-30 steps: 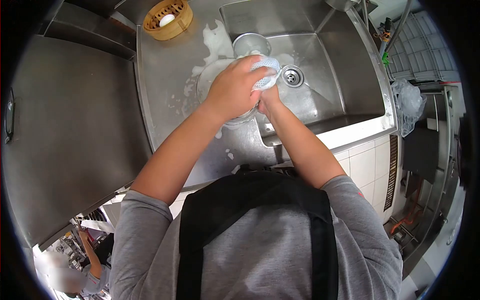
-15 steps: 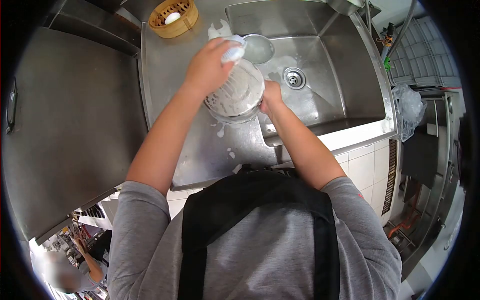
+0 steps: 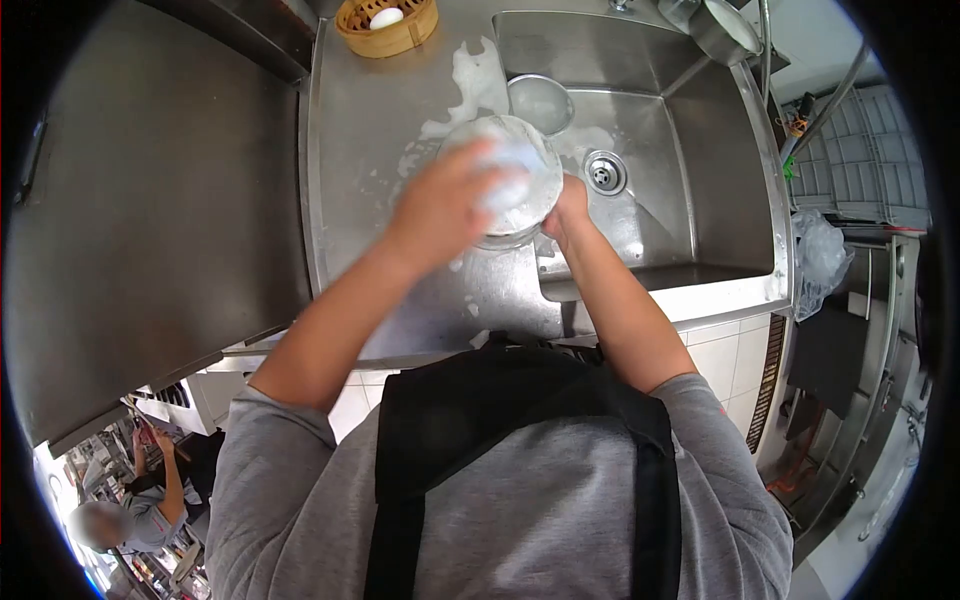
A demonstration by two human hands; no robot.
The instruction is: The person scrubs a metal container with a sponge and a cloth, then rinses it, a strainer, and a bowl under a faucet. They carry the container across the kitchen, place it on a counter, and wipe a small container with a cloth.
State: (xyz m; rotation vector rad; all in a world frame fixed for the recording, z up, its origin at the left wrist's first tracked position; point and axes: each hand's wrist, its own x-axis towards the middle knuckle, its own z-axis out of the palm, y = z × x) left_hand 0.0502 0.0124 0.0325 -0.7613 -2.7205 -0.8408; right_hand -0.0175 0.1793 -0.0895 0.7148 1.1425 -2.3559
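Note:
My left hand (image 3: 445, 205), smeared by motion, presses a whitish soapy sponge (image 3: 512, 182) onto the top of a round metal bowl (image 3: 543, 190). Lather coats the bowl's pale surface. My right hand (image 3: 568, 207) grips the bowl by its right side, with most of its fingers hidden behind the rim. The bowl is held above the sink's left edge. Just beyond it, a round metal dish (image 3: 541, 104) lies in the sink. Suds (image 3: 478, 80) are spread over the steel counter to the left.
A bamboo steamer (image 3: 400, 38) with a white egg (image 3: 386, 18) stands at the counter's back. The sink (image 3: 735, 200) has a drain (image 3: 605, 174). A saucepan (image 3: 725, 35) sits at its far right corner. A plastic bag (image 3: 822, 250) hangs at right. Another person (image 3: 150, 510) works at lower left.
My left hand has moved the sponge from the bowl's far left edge onto its middle. The suds patch on the counter looks larger. The view has shifted slightly.

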